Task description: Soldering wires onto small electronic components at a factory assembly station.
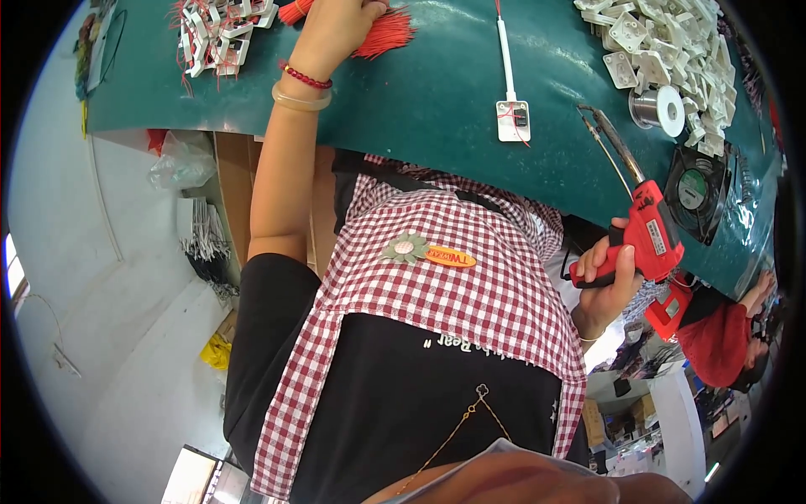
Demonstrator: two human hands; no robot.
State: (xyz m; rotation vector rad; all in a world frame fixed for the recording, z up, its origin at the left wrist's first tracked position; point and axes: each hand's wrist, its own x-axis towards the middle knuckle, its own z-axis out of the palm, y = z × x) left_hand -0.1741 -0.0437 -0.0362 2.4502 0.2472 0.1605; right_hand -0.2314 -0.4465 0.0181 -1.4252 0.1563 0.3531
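Note:
My left hand point(342, 32) is at the upper edge of the view, over a bundle of thin red wires point(388, 34). Its fingers are bent closed at the wires, though the frame edge cuts part of them off. In my right hand point(611, 281) is a red soldering gun point(655, 227), gripped by its handle, with the metal tip pointing up over the green table. Left of that tip lies a small white plastic housing point(506, 126) with a black component and red wire inside. A white cable point(505, 59) runs upward from it.
On the green table point(445, 101), white housings with red wires point(220, 38) pile up at left, and empty white housings point(663, 42) at right. A solder spool point(668, 111) and black fan point(695, 189) sit near the right. Another person in red point(715, 340) is beyond.

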